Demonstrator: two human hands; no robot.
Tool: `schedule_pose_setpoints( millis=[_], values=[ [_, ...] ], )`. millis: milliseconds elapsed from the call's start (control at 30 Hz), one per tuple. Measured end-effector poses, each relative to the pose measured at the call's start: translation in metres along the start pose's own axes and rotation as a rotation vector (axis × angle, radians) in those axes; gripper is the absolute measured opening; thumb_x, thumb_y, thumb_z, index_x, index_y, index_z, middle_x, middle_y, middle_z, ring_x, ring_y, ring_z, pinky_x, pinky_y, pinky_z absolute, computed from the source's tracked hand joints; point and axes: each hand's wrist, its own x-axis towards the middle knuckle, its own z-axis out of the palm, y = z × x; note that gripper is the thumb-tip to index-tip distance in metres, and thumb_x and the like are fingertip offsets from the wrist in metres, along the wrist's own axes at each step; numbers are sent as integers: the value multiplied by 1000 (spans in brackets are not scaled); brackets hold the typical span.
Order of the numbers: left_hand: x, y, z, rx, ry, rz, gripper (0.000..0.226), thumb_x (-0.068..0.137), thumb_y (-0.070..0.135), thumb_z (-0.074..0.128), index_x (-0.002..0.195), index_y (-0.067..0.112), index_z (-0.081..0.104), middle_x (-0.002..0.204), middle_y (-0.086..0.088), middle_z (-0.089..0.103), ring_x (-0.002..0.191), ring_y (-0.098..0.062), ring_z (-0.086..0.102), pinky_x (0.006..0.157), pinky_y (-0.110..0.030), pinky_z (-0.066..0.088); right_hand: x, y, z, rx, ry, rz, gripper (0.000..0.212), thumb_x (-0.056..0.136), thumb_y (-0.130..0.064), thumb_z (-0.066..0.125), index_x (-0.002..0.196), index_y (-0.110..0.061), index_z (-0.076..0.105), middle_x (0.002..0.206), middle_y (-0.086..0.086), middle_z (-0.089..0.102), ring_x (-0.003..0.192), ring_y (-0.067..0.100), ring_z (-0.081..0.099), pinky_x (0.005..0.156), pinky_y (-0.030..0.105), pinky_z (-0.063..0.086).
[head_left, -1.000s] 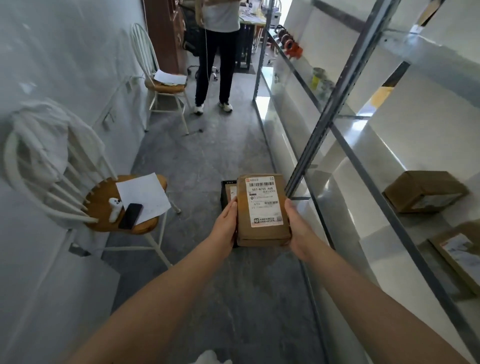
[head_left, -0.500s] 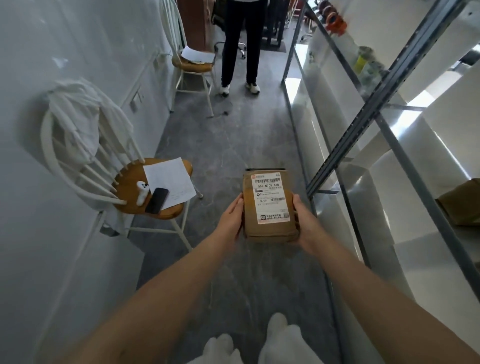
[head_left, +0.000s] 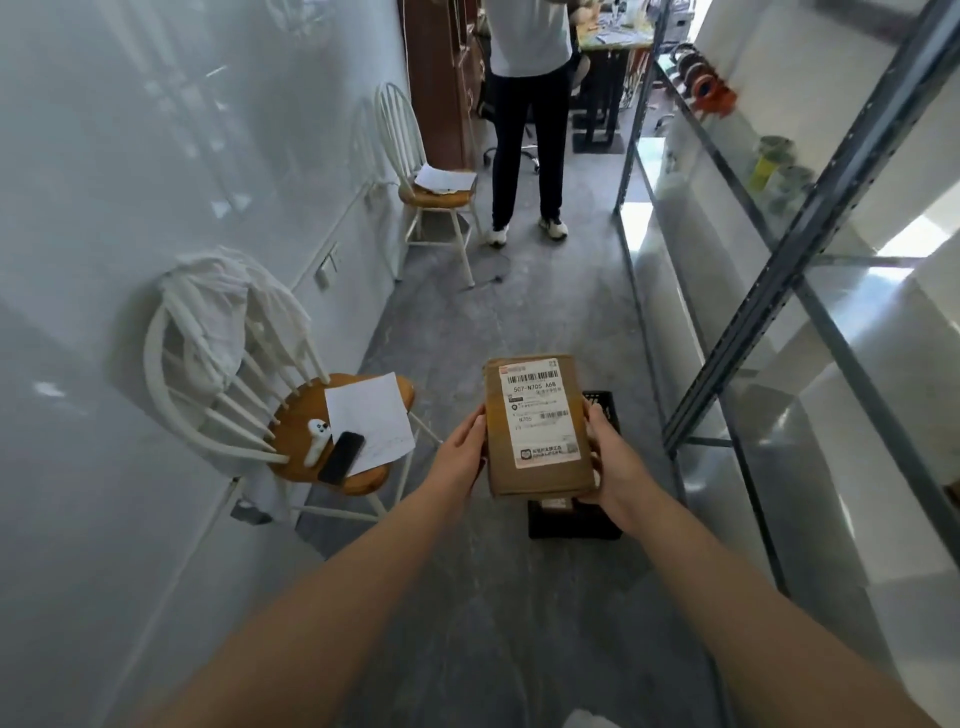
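Head: left hand (head_left: 460, 453), right hand (head_left: 615, 467) grip parcel (head_left: 537, 483).

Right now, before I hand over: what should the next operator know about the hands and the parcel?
Left hand: grips the parcel by its left edge.
Right hand: grips its right edge.
Parcel: held in the air, label up, over the black crate on the floor, beside the rack.
Done: parcel is lifted.
Left: set it down, probably on the rack or in the crate; which one is unclear.
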Motion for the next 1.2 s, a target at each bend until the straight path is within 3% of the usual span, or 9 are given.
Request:
schedule_pose_setpoints(
  millis=[133, 200, 333, 433, 600, 733, 867, 1100, 1200],
  values=[
    [6, 8, 31, 28, -21, 0, 41, 104, 29, 45, 144, 26, 47, 133, -3, 62, 122, -21, 57, 106, -38, 45, 10, -23, -27, 26, -66, -23, 47, 99, -59, 35, 108, -30, 70, 92, -1, 77, 77, 15, 74, 49, 27, 56],
    [9, 10, 47, 31, -29, 4, 41, 103, 29, 45, 144, 27, 47, 130, -1, 63, 121, -20, 58, 100, -33, 47, 14, -33, -43, 17, -91, -50, 47, 99, -59, 35, 101, -32, 72, 91, -2, 77, 77, 14, 74, 50, 26, 57],
    [14, 3, 79, 29, -13, -16, 40, 103, 30, 46, 142, 29, 47, 120, 5, 66, 118, -20, 58, 101, -35, 46, 22, -47, -76, 11, -155, -87, 42, 100, -56, 33, 115, -36, 67, 104, -1, 76, 91, 16, 73, 65, 31, 59],
    [20, -6, 102, 26, 9, -20, 38, 103, 30, 46, 141, 29, 49, 118, 4, 68, 114, -18, 61, 95, -34, 50, 28, -50, -98, -6, -148, -96, 41, 101, -55, 32, 125, -38, 60, 107, -4, 75, 91, 14, 73, 65, 31, 59],
    [33, -19, 128, 60, 28, -46, 40, 103, 33, 44, 143, 29, 47, 134, -1, 60, 127, -21, 53, 108, -46, 42, 34, -50, -122, 25, -139, -92, 38, 101, -56, 34, 121, -43, 62, 108, -4, 74, 90, 13, 73, 61, 30, 59],
    [47, -19, 142, 28, 25, -82, 37, 102, 31, 46, 138, 29, 52, 124, -1, 66, 113, -17, 62, 84, -35, 55, 41, -53, -135, 24, -68, -53, 42, 99, -57, 37, 129, -36, 59, 109, -1, 74, 98, 20, 71, 70, 37, 58],
    [65, -10, 150, 42, -1, -93, 32, 100, 35, 51, 132, 36, 57, 97, 13, 75, 88, -4, 68, 61, -22, 52, 53, -68, -142, 15, -97, -104, 44, 102, -53, 31, 130, -32, 58, 106, -1, 75, 91, 15, 73, 62, 30, 58],
    [110, 13, 143, 48, -50, -89, 32, 99, 38, 52, 130, 37, 59, 117, 6, 70, 105, -12, 64, 80, -33, 53, 77, -95, -118, 9, -71, -91, 46, 102, -54, 29, 127, -32, 60, 111, 2, 74, 99, 21, 72, 86, 46, 55],
    [130, 30, 135, 42, -70, -78, 31, 100, 37, 51, 129, 37, 59, 102, 12, 73, 94, -6, 67, 69, -26, 52, 91, -108, -103, -18, -51, -97, 45, 101, -56, 30, 127, -35, 59, 109, 0, 74, 99, 21, 71, 92, 51, 53]
  ],
)
